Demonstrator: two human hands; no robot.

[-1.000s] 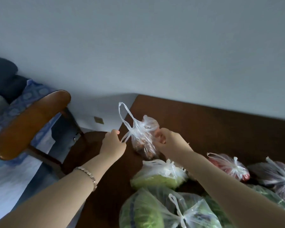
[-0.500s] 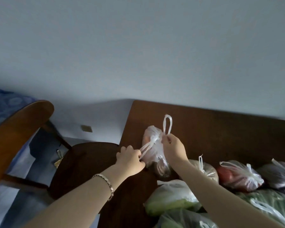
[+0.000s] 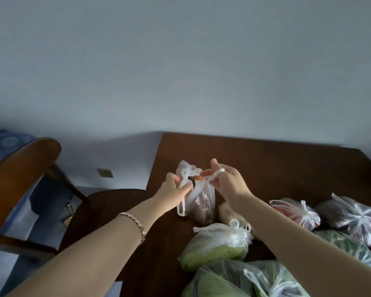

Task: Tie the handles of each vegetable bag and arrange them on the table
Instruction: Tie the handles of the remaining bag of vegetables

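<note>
Knot in progress at the corner of the dark wooden table: we see a small vegetable bag standing near the table's far left edge, between the person's two hands. A second ago one handle stood up above it as a free loop. Half a second ago the right hand held that loop upright while the left drew the other strand taut. Now the right handle is wound over a finger of the right hand, whose fingers curl around the strip. The left hand pinches the left handle between thumb and fingers, and its loop hangs down the bag's left side.

We read this as the two strips being crossed over the mouth. The tie has begun but is not cinched, and something orange shows at the opening.

The bag stands roughly upright on its base. Its long axis runs from the tabletop up to the mouth, which points up and slightly toward the far wall. The handles stretch sideways from hand to hand.

To its right lie bags already knotted: a pale green cabbage bag, a red one and a dark purple one. We judge this bag among the last to tie.
</note>
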